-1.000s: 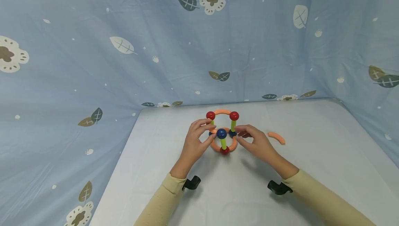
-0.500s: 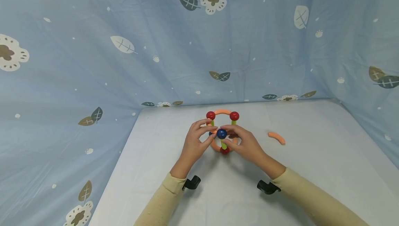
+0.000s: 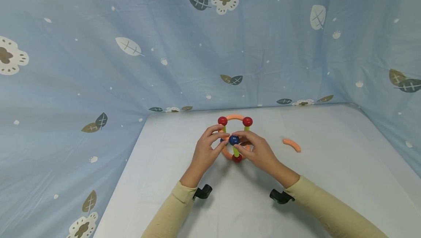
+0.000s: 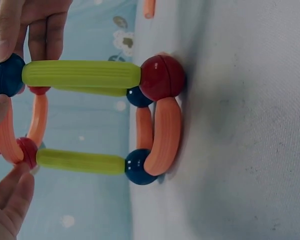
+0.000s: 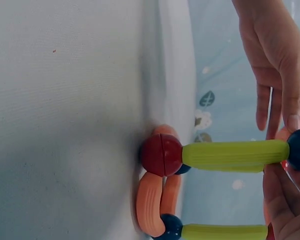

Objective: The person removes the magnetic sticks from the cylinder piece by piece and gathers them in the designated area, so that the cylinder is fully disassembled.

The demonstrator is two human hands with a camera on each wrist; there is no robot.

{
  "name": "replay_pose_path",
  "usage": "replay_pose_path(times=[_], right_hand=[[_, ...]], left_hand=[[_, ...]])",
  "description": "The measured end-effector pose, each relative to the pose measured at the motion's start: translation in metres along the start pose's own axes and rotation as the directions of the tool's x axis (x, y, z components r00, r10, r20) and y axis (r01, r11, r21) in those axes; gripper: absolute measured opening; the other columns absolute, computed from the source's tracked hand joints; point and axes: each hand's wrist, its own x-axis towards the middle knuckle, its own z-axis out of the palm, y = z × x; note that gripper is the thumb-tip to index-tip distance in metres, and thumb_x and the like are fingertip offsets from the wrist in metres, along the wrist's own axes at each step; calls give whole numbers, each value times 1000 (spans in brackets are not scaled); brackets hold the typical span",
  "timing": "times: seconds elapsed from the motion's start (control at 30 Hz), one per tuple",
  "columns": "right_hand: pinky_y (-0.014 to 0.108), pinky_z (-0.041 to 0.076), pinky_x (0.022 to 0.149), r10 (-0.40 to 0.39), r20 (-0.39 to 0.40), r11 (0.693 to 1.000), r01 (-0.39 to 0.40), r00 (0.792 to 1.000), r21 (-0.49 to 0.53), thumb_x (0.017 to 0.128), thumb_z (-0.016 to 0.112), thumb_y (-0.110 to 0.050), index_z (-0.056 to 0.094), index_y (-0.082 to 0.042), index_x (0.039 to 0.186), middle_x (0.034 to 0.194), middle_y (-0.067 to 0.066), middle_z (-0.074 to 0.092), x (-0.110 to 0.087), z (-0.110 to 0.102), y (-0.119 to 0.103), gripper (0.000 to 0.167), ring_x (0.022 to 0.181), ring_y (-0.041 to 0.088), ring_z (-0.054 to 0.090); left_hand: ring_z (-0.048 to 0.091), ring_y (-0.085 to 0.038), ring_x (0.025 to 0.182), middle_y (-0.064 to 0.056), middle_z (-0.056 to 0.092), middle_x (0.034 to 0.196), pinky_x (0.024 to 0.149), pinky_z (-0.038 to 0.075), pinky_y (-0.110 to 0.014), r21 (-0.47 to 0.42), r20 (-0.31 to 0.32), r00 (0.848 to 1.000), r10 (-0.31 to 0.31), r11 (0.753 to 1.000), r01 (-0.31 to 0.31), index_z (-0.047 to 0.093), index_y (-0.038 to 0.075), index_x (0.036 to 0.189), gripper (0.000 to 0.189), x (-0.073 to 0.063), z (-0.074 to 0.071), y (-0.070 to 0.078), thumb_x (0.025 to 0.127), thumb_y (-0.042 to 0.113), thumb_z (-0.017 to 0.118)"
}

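Note:
A frame of magnetic balls and sticks stands on the white table, with green straight sticks upright between two levels. In the head view, my left hand pinches an orange curved stick at the upper level, beside the front blue ball. From the other side my right hand grips that blue ball between thumb and fingers. A red ball forms the front foot beneath it. Two more red balls top the rear uprights. The right hand partly covers the rear right upright and base.
A loose orange curved stick lies on the white table, right of the frame. Behind the table hangs a blue cloth with leaves and flowers. Each wrist wears a black camera mount.
My right hand has moved left from beside the rear right upright to the front blue ball and taken hold of it. My left hand has stayed put.

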Motion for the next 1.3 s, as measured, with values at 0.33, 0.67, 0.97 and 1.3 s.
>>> replay_pose_path(times=[0.33, 0.67, 0.97, 1.3], right_hand=[[37, 59, 89, 19, 5, 999, -19, 1000, -26, 91, 78, -10, 64, -14, 129, 121, 0, 67, -3, 0, -2, 41, 103, 15, 68], [44, 59, 86, 32, 3, 999, -32, 999, -1, 93, 76, -10, 63, -12, 129, 119, 3, 67, -4, -1, 0, 39, 101, 21, 69], [49, 60, 82, 22, 2, 1000, -22, 1000, 12, 93, 75, -10, 62, -8, 129, 121, 7, 67, -3, -2, -3, 39, 97, 23, 71], [49, 60, 81, 43, 6, 999, -43, 999, 1, 92, 76, -9, 63, -9, 129, 121, 6, 67, -3, -1, -1, 39, 98, 23, 69]], left_hand=[[57, -20, 125, -11, 61, 133, 100, 53, -40, 32, -20, 999, 30, 999, -30, 77, 12, 109, 18, 1, 0, -1, 91, 14, 78], [56, -23, 122, -8, 62, 133, 99, 51, -43, 23, 4, 1000, -18, 1000, 17, 78, 13, 113, 26, 0, 0, -1, 87, 9, 81], [49, -23, 130, -6, 63, 133, 108, 45, -47, 19, -5, 1000, -18, 1000, 18, 77, 11, 114, 29, -3, -1, -1, 85, 7, 83], [56, -19, 113, -2, 64, 123, 92, 53, -41, 5, -32, 998, -58, 998, 58, 74, 13, 117, 29, -12, 0, -1, 88, 14, 81]])
